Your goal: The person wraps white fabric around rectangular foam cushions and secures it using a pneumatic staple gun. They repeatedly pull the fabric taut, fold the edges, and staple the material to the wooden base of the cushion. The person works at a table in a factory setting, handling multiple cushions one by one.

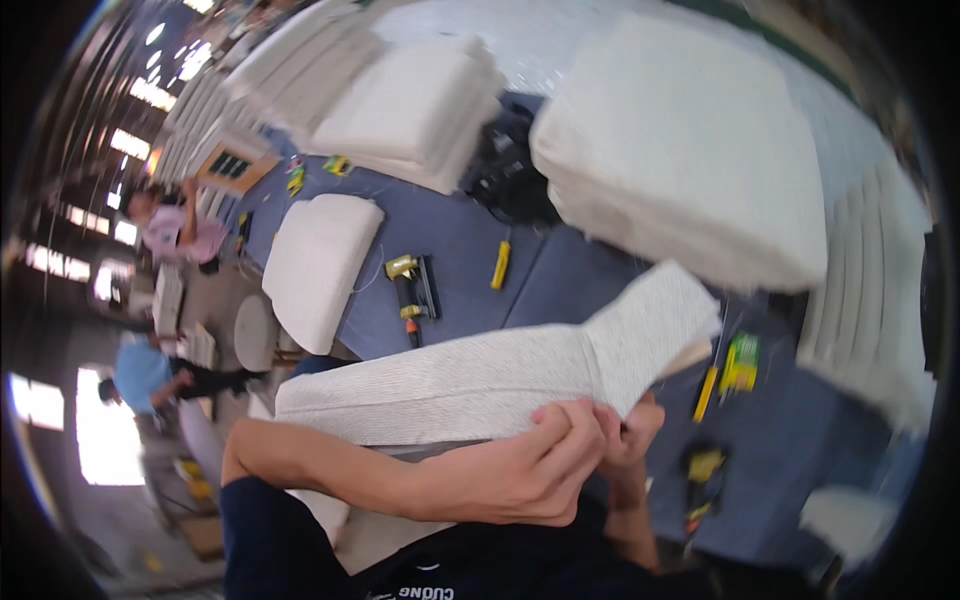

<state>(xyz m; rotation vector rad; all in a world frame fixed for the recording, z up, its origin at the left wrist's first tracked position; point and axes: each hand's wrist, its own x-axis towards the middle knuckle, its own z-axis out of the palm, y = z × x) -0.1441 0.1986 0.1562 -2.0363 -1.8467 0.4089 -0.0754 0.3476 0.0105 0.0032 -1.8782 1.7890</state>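
Observation:
A long upholstered panel (440, 395) in light grey ribbed fabric lies across in front of me, with a seam along its side. At its right end a fabric flap (655, 325) angles up and away. My left hand (530, 470) is closed, its fingers pinching the fabric edge near that corner. Right beside it, my right hand (635, 435) is also closed on the fabric edge, partly hidden behind the left one. The panel's underside is mostly out of sight.
On the blue-grey table (460, 240) lie a yellow-black staple gun (408, 285), another staple gun (705, 480), yellow utility knives (501, 265), a green-yellow box (740, 362) and a black bag (510, 170). Cushion stacks (690, 150) stand behind. Two people (180, 225) are at the left.

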